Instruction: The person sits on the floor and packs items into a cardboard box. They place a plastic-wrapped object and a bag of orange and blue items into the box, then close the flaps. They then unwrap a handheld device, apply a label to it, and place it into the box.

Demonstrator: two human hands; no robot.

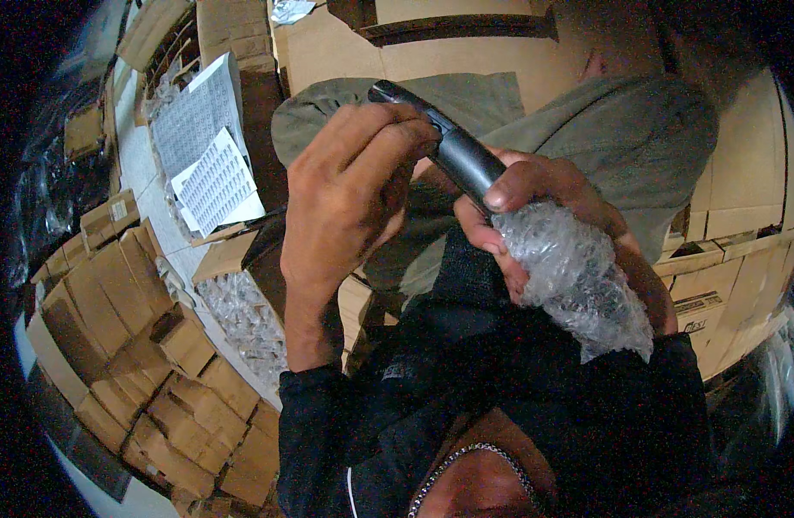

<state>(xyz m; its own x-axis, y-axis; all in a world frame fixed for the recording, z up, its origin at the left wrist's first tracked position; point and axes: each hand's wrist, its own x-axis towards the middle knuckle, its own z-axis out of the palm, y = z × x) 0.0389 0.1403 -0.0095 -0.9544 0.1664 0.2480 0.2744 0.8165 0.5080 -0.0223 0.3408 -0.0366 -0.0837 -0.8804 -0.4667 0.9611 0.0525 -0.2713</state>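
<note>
A black cylindrical device (469, 160) with a recessed slot on its upper side lies slanted across both hands, above my crossed legs. My right hand (539, 184) grips its lower end, thumb on top and fingers beneath. Clear bubble wrap (568, 265) is bunched in the same hand and hangs down over the wrist. The fingers of my left hand (358, 168) are bent, their tips touching the device beside the slot. Its thumb is hidden, so whether something small is pinched there cannot be told.
Sheets of printed labels (216, 181) lie at the left on a stack. Below them, an open carton (241, 317) holds clear plastic wrapping. Many small cardboard boxes (177, 401) fill the lower left. Large cardboard cartons (727, 291) stand at the right, and flat cardboard (332, 58) lies ahead.
</note>
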